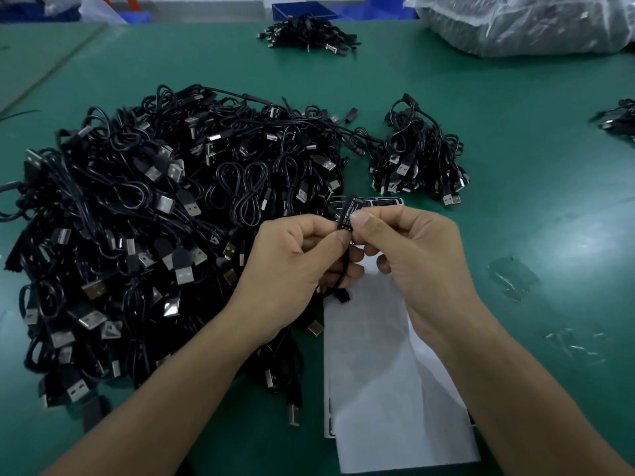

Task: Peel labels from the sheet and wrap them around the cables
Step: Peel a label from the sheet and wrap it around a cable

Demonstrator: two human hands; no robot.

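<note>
On the green bench mat [515, 201], the tangled heap of black USB cables [154, 218] looks unlabelled, so I judge most work remains. Right of the heap, and crowded by it, lies the long white label sheet [378, 355], mostly bare backing. Off the heap's far right sits a small black cable bundle [419, 156]. At the heap's near-right edge the left hand [292, 259] and right hand [412, 245] meet, pinching a black printed label [348, 213] onto one thin black cable [343, 273].

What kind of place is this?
Probably a factory packing bench: a large heap of black USB cables on a green table mat, a white label backing sheet, and blue plastic bins at the far edge.
</note>
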